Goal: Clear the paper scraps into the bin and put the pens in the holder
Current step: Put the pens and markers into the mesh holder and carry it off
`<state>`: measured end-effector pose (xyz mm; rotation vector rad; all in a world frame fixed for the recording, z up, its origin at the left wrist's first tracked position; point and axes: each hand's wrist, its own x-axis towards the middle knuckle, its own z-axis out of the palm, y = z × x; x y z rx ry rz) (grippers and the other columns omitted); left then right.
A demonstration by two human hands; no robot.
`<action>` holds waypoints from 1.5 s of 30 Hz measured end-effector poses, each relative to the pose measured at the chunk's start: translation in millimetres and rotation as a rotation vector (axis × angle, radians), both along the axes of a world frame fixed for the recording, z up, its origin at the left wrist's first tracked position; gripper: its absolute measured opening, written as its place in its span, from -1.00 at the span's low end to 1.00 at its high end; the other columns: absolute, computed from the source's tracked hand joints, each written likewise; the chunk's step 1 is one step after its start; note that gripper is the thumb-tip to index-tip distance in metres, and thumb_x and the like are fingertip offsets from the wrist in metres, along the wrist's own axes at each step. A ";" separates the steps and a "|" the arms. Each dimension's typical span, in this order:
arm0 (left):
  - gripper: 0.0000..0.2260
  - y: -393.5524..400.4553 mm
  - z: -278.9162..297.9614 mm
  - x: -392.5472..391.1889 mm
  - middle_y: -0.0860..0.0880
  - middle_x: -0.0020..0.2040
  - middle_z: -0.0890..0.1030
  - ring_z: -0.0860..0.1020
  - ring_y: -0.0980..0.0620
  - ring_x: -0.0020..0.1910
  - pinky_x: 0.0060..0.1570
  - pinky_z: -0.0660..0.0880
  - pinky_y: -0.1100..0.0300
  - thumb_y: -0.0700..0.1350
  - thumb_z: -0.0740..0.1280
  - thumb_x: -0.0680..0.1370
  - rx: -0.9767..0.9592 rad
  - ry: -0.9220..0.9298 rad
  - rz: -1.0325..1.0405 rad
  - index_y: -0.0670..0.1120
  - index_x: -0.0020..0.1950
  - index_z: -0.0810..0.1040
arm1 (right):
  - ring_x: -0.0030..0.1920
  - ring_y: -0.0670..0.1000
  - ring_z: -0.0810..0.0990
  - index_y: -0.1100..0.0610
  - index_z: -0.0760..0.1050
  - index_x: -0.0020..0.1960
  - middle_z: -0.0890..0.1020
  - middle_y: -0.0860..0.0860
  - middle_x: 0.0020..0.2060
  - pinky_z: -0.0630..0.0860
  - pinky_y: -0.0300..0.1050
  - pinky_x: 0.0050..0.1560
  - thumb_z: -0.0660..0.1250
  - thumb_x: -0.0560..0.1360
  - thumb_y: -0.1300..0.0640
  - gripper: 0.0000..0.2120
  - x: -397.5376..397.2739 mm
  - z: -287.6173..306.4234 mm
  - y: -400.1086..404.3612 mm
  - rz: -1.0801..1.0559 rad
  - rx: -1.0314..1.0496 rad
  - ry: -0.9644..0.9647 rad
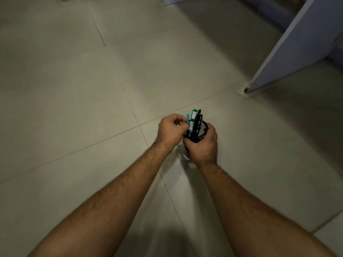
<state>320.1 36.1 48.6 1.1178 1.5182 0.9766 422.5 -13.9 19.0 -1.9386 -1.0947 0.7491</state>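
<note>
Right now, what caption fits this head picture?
Right hand grips mesh holder of pens; left hand pinches one.

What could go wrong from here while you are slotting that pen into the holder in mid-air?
The right hand grips the black mesh holder above the floor, so a slip could drop it and scatter the pens. The green-capped marker and black pens lean far out and might tip over the rim. The left hand pinches a blue-capped pen near the rim; it may miss.
</note>
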 end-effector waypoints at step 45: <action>-0.80 -220.3 786.2 -345.1 0.03 -0.12 0.63 0.60 0.04 -0.14 0.01 0.55 0.16 -0.14 0.37 0.48 -0.002 0.366 0.571 0.00 0.09 0.60 | 0.15 -0.14 0.63 -0.19 0.37 0.28 0.61 -0.15 0.17 0.57 0.04 0.25 0.60 0.17 -0.08 -0.26 -288.0 810.1 -98.8 0.748 0.070 0.413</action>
